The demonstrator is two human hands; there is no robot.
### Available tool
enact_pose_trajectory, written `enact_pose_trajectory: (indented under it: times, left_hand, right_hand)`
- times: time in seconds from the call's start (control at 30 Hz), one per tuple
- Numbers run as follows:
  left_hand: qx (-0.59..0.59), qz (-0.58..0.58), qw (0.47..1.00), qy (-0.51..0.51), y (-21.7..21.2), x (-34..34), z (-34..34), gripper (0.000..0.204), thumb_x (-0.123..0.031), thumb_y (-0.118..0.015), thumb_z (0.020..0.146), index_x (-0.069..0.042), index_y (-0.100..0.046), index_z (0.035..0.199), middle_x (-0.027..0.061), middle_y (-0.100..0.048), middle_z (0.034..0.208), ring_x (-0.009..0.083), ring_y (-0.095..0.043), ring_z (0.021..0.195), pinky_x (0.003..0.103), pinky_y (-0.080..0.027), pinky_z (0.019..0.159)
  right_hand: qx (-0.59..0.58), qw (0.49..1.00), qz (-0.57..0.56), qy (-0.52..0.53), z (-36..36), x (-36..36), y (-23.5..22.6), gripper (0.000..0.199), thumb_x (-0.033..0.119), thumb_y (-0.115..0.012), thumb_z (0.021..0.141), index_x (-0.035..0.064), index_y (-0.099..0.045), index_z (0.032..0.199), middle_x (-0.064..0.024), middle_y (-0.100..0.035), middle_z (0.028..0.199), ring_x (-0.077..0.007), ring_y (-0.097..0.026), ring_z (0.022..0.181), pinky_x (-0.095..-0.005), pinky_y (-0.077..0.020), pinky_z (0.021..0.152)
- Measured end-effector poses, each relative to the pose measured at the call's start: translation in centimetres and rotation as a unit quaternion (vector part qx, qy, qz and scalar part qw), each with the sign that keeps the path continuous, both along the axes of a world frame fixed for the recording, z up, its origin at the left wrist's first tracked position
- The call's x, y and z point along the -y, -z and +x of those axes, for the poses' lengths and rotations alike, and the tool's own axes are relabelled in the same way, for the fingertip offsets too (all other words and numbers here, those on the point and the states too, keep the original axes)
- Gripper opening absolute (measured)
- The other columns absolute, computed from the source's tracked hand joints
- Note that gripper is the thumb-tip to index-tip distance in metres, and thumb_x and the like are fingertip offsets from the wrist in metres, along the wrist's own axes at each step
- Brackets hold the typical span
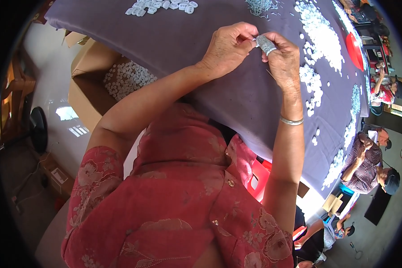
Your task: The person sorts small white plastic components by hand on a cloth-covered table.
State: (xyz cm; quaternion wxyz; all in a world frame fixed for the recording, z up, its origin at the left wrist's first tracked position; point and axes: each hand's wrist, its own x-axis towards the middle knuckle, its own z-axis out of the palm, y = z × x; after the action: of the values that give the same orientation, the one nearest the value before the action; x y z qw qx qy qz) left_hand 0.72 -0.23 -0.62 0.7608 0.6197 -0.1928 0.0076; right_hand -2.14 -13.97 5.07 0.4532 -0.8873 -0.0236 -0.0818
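My left hand [225, 50] and my right hand [285, 62] meet above the purple-grey tablecloth [236, 89], fingertips almost touching. Between them is a small whitish piece [255, 41], pinched by the left thumb and forefinger; its kind is too small to make out. A silvery-grey speckled wrap [265, 44] covers a finger of the right hand, whose fingers are curled in at the same spot. What the right fingertips grip is partly hidden. A silver-coloured bangle [291, 121] circles my right wrist.
White plastic pieces [161, 5] lie at the far edge, with a bluish heap of small sticks [261, 6] beside them. More white pieces [319, 35] spread along the right, near a red dish [354, 51]. An open cardboard box [85, 85] stands left. Other people sit at right.
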Motion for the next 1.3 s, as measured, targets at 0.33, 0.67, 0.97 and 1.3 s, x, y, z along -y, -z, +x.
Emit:
enact_pose_trajectory:
  times: [0.33, 0.67, 0.97, 1.3]
  left_hand:
    - [0.002, -0.016, 0.999, 0.028, -0.7, 0.0, -0.5, 0.031, 0.0, -0.061, 0.078, -0.001, -0.05, 0.107, 0.0054, -0.061, 0.074, 0.0094, -0.057, 0.064, 0.023, -0.047, 0.058]
    - [0.007, -0.027, 0.998, 0.047, -1.2, -0.3, -0.7, 0.029, 0.0, -0.059, 0.079, 0.0, -0.046, 0.104, 0.0058, -0.061, 0.074, 0.009, -0.057, 0.063, 0.023, -0.047, 0.058]
    - [0.027, -0.002, 0.999, 0.042, -0.7, -0.2, -0.7, 0.028, 0.002, -0.059, 0.077, -0.001, -0.045, 0.101, 0.0047, -0.06, 0.071, 0.009, -0.057, 0.064, 0.023, -0.047, 0.061]
    - [0.032, 0.005, 0.998, 0.049, -0.9, -0.3, -0.5, 0.032, 0.001, -0.06, 0.078, 0.0, -0.044, 0.106, 0.0064, -0.061, 0.076, 0.0113, -0.058, 0.066, 0.024, -0.048, 0.062]
  right_hand:
    - [-0.1, 0.983, -0.06, -0.14, 1.2, 2.1, -2.9, 0.017, -0.003, -0.054, 0.078, 0.0024, -0.064, 0.09, 0.0043, -0.054, 0.067, -0.0028, -0.046, 0.056, -0.0173, -0.0409, 0.049]
    - [-0.04, 0.981, -0.07, -0.176, 0.4, 2.1, -3.2, 0.021, -0.011, -0.051, 0.078, -0.0001, -0.063, 0.091, 0.002, -0.055, 0.078, -0.0038, -0.05, 0.065, -0.0172, -0.0445, 0.051]
    - [-0.131, 0.983, -0.029, -0.125, -0.2, 1.7, -3.1, 0.019, -0.008, -0.049, 0.079, 0.0005, -0.063, 0.09, 0.0009, -0.052, 0.066, -0.003, -0.045, 0.048, -0.017, -0.0391, 0.042]
    - [-0.166, 0.979, -0.101, -0.065, -0.2, 0.6, -4.7, 0.025, -0.006, -0.043, 0.077, 0.0012, -0.063, 0.091, -0.0003, -0.049, 0.062, -0.0035, -0.044, 0.044, -0.0185, -0.038, 0.037]
